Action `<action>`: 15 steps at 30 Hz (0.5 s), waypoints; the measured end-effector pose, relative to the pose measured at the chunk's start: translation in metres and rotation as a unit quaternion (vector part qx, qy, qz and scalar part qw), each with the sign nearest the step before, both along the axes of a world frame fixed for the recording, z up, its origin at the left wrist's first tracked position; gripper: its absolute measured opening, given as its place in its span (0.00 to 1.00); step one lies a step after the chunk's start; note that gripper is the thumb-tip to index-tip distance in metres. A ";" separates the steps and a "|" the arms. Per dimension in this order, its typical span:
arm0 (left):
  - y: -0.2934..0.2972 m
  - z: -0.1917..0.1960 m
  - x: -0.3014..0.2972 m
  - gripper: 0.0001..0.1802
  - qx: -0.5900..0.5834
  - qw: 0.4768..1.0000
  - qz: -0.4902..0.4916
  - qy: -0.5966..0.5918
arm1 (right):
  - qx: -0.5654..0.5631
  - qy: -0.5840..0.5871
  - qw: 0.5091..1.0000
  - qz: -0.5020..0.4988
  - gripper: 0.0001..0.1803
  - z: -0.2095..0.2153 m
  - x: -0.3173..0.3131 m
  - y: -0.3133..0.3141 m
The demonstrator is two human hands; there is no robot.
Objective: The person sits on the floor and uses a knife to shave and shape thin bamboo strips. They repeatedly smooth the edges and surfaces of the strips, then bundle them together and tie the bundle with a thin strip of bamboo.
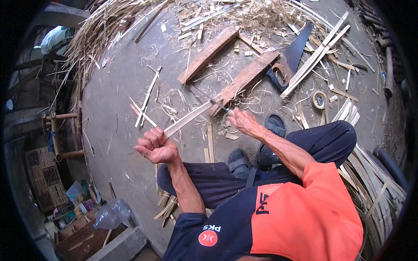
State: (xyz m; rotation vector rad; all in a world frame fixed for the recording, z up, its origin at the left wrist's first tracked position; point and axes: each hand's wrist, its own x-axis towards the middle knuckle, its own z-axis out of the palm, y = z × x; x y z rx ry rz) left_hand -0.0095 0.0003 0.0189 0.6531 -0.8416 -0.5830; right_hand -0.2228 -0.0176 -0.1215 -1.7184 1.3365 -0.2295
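My left hand (157,145) is closed in a fist around one end of a pale, flat bamboo strip (191,118). The strip slants up to the right, and its far end lies by the near end of a thick wooden block (248,80). In my right hand (244,122) is a knife, its handle mostly hidden by the fingers. The narrow dark knife blade (204,94) points up and left and crosses the strip close to that block. Whether the edge bites into the strip, I cannot tell.
A second wooden block (209,54) lies left of the first. To the right are a handsaw (297,48), long pale strips (317,58) and a tape roll (319,100). Shavings (244,19) litter the far floor. A plastic bottle (112,214) lies at lower left; split strips (374,191) pile at right.
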 end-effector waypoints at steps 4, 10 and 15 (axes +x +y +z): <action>0.001 0.000 0.004 0.25 -0.016 0.999 -0.048 0.015 | -0.113 -0.150 0.982 0.019 0.16 -0.004 0.010 0.017; -0.006 0.002 0.002 0.25 -0.009 0.999 -0.029 0.020 | 0.053 0.035 0.997 -0.052 0.20 -0.026 -0.008 -0.003; -0.022 0.005 -0.013 0.24 -0.010 0.994 0.097 0.047 | 0.055 0.020 0.993 -0.104 0.23 -0.057 -0.026 0.017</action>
